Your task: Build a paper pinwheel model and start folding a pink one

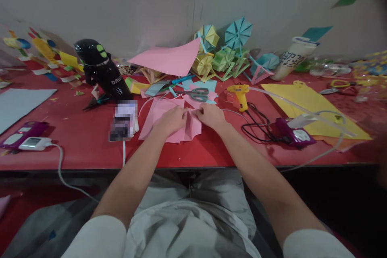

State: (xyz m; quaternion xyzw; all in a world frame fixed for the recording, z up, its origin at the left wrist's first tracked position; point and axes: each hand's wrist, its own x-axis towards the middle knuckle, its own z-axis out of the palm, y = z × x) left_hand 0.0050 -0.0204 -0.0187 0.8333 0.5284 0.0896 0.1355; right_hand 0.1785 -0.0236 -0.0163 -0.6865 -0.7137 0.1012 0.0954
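My left hand (173, 121) and my right hand (212, 116) are close together over the red table (193, 155). Both have their fingers closed on a creased sheet of pink paper (192, 126), one at each side of a raised fold. Beneath and left of it lie flat pink sheets (148, 123). A pair of scissors (200, 94) with grey-green handles rests just beyond my hands. To the right of them lies a yellow hot glue gun (241, 96) with a black cord. The fingertips are partly hidden by my knuckles.
Folded paper umbrellas (225, 54) stand along the wall beside a large curved pink sheet (169, 58). A black flask (102, 70) and a phone (123, 121) are at left. Purple power strips (293, 133) with cables, yellow sheets (305, 109) and a leaning cup (293, 58) take up space.
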